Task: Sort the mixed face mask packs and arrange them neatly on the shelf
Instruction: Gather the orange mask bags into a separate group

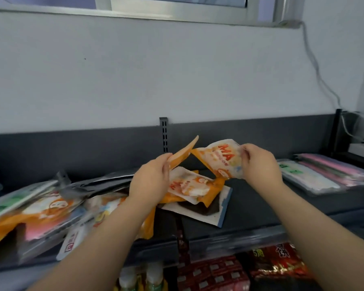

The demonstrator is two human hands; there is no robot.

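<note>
Face mask packs in orange and white (223, 159) are lifted above a dark shelf (261, 198), the right hand (261, 162) with its fingers pinched on the top edge of one pack, the left hand (150, 181) clamped on another orange pack (183, 153). More mixed packs (46, 208) lie heaped at left; a neat stack of pink and green packs (324, 173) rests at right.

Shiny packs, dull shelf

The orange packs (223, 159) are smooth, shiny plastic. The dark shelf (261, 198) looks like dull, flat metal. The window frame (177, 9) is bright, silvery metal.
</note>
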